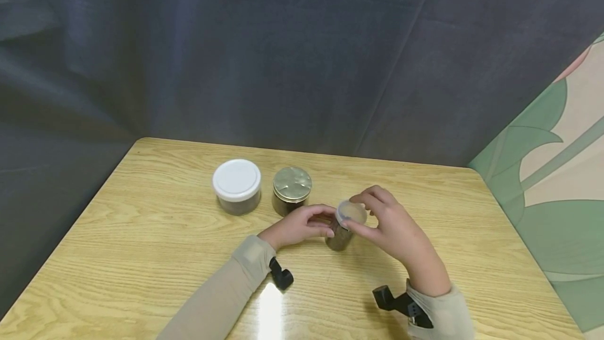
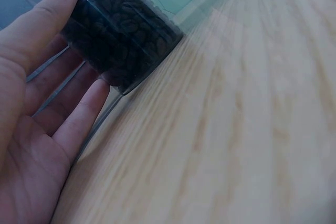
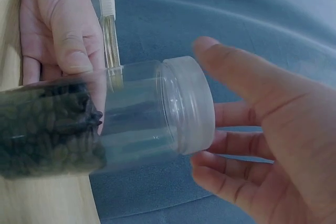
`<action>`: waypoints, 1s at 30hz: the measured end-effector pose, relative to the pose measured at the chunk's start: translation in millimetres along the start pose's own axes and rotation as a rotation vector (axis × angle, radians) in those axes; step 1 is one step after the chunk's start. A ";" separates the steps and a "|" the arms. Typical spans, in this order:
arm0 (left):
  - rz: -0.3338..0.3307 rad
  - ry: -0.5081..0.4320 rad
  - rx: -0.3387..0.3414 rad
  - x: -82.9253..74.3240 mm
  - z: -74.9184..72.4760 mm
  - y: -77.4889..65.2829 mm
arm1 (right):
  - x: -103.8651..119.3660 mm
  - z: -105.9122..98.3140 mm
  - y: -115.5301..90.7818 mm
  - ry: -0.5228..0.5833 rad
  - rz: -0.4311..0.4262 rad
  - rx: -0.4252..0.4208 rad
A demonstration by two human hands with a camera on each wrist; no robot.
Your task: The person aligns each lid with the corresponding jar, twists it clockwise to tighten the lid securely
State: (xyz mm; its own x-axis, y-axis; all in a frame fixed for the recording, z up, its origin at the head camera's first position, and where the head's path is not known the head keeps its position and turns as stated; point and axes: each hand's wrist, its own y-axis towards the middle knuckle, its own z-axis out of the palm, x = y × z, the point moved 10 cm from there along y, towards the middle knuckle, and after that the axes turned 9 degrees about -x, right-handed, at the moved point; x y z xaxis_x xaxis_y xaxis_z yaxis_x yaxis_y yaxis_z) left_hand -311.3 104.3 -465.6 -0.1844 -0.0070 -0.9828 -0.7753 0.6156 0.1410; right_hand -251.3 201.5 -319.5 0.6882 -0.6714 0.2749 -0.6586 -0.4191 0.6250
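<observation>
A clear jar (image 1: 337, 236), partly filled with dark beans that look like coffee beans (image 2: 128, 24), stands on the table. Its round, frosted lid (image 3: 197, 108) sits on the mouth. My left hand (image 1: 302, 226) holds the jar's side, thumb on the near wall and the other fingers curved around behind. From above, my right hand (image 1: 389, 222) spans the lid, with thumb and fingertips at opposite edges of its rim. In the right wrist view, the beans reach partway up, leaving the upper jar see-through.
Left of the hands stands a jar with a gold lid (image 1: 292, 183), dark inside. Farther left is a wide tub with a white lid (image 1: 237, 180). The wooden table (image 1: 155, 235) ends at a dark curtain (image 1: 283, 67) behind and a leaf-patterned cloth (image 1: 561, 224) on the right.
</observation>
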 end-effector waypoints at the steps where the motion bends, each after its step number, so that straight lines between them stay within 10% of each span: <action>1: -0.003 0.000 -0.001 0.0 0.0 -0.2 | -0.6 -0.2 -0.1 -0.002 0.008 0.001; 30: -0.009 0.013 -0.008 3.0 -0.7 1.2 | 1.8 2.0 -1.9 0.034 -0.017 0.058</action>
State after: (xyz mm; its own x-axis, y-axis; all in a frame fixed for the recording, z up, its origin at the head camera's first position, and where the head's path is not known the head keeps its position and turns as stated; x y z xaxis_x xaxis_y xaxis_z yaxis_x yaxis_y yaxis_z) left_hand -313.3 104.5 -468.3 -0.1849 -0.0225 -0.9825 -0.7819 0.6090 0.1332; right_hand -249.5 199.8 -321.6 0.7089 -0.6432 0.2895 -0.6623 -0.4660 0.5867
